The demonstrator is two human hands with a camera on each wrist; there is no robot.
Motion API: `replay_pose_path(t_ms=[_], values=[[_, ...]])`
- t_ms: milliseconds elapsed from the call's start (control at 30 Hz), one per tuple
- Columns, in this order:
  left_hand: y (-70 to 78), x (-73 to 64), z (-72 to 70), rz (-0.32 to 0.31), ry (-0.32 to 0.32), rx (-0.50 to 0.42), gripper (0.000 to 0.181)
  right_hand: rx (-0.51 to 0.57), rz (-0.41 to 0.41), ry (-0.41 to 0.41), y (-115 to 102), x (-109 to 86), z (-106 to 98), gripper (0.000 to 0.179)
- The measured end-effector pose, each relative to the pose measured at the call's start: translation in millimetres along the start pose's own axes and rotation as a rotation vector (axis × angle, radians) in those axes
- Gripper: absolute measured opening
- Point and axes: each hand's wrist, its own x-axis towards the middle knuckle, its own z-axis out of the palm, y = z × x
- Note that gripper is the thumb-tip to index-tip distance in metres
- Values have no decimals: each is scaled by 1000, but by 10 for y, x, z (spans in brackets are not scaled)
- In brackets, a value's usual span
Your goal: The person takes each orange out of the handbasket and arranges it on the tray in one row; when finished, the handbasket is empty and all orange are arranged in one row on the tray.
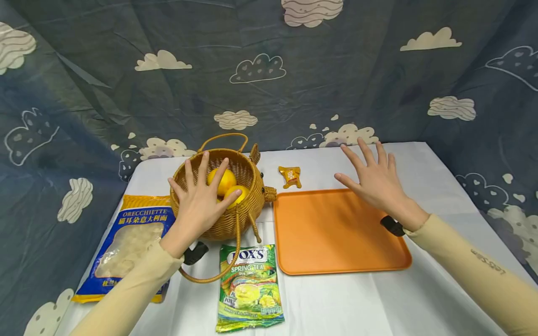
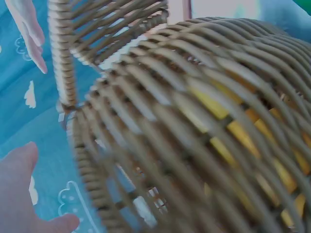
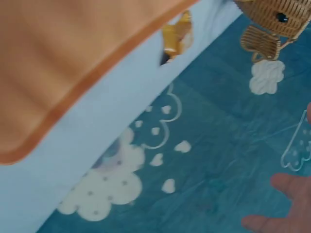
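My left hand (image 1: 201, 196) hovers with fingers spread over the near rim of a wicker basket (image 1: 248, 205) shaped like an animal, holding nothing. Two yellow fruits (image 1: 229, 185) lie inside the basket. In the left wrist view the basket's weave (image 2: 194, 126) fills the frame, yellow showing through it. My right hand (image 1: 371, 177) is spread open above the far right corner of a flat orange tray (image 1: 336, 238), also holding nothing. The tray's edge (image 3: 63, 97) shows in the right wrist view.
A small orange snack packet (image 1: 290, 176) lies behind the tray. A green Fox's Spring Tea candy bag (image 1: 249, 289) lies in front of the basket. A blue and yellow pasta bag (image 1: 130, 242) lies at the left. Cloud-print cloth (image 1: 269, 74) walls the white table (image 1: 441, 186).
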Motion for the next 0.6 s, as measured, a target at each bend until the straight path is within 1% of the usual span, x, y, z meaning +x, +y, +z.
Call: replay_pose_path(t_ms=[67, 133, 233, 300, 400, 500, 533, 600], values=[[-4, -33, -58, 4, 5, -5, 79, 16, -34, 1, -77, 56, -35, 75], [-12, -66, -124, 12, 22, -25, 78, 57, -84, 4, -169, 123, -68, 74], [-52, -112, -238, 23, 52, -90, 74, 187, -179, -9, -340, 242, -107, 72], [-114, -139, -314, 34, 74, -164, 71, 296, -251, -30, -485, 330, -121, 70], [-267, -171, -411, 37, 91, -313, 66, 455, -359, -86, -744, 461, -122, 67], [-501, -177, -456, 30, 99, -458, 60, 590, -451, -167, -1026, 595, -81, 63], [-584, -173, -454, 22, 90, -502, 58, 632, -478, -200, -1115, 640, -65, 62], [-759, -167, -421, -8, 50, -591, 57, 709, -521, -275, -1288, 730, -22, 59]])
